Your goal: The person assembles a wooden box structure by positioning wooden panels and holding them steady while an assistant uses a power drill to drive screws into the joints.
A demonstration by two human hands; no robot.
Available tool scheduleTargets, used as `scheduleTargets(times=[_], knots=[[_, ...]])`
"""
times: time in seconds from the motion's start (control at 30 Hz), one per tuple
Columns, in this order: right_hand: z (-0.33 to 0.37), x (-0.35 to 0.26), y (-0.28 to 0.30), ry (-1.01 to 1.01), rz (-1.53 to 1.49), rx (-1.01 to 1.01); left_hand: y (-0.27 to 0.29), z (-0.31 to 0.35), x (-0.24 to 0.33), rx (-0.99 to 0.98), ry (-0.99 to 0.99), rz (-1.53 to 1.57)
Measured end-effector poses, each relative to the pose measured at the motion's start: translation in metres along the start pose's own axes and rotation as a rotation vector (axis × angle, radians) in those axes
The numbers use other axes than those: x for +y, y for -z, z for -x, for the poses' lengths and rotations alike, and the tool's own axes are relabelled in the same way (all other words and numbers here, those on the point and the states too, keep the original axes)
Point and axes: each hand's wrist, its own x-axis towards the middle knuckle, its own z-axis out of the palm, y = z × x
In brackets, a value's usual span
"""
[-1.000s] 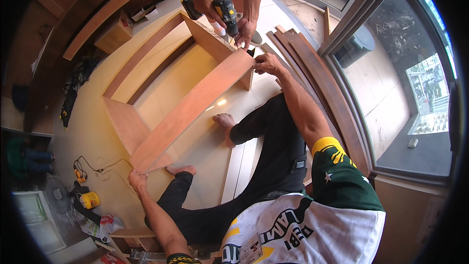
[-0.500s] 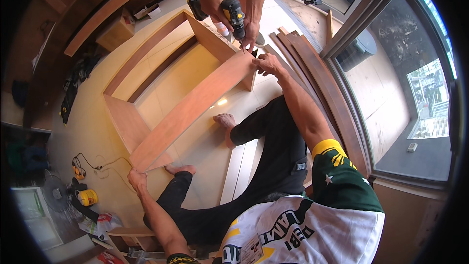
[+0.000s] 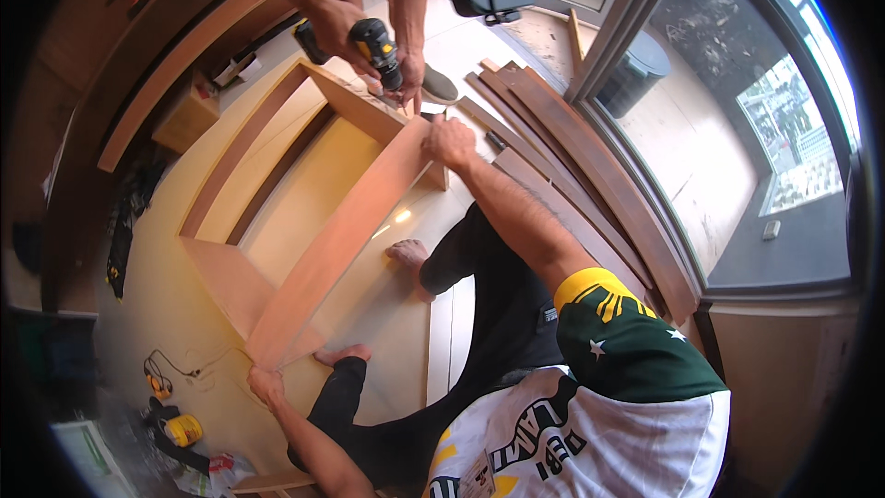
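The long board (image 3: 332,235) spans the near side of the wooden frame (image 3: 230,277), the left hand (image 3: 265,385) clamping fingers on its end at the frame's nearest corner, the right hand (image 3: 449,141) clamping its end at the frame's right corner.

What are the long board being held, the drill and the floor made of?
The long board looks like wood or wood-veneered panel, smooth and fairly matte, judging by its even reddish-brown face. The drill has what seems a molded plastic body, black with yellow accents. The floor could be tile or polished stone: pale, glossy, with bright reflections.
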Motion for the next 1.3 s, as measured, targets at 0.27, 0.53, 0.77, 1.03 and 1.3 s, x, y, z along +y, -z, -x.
scheduleTargets(times=[0.27,0.53,0.77,1.03,1.3], knots=[[0.111,-0.070,-0.081,0.476,0.494,0.200,-0.022,-0.021,-0.032,-0.029,-0.056,0.001],[0.120,-0.092,-0.073,0.405,0.708,-0.055,-0.052,-0.052,-0.058,0.070,-0.238,0.015],[0.118,-0.110,-0.071,0.310,0.715,-0.103,-0.060,-0.112,-0.111,-0.223,-0.143,0.296],[0.114,-0.106,-0.058,0.388,0.619,-0.177,0.035,-0.001,0.104,-0.206,-0.608,0.172],[0.105,-0.105,-0.090,0.377,0.681,-0.050,-0.003,0.010,0.249,-0.162,-1.037,0.019]])
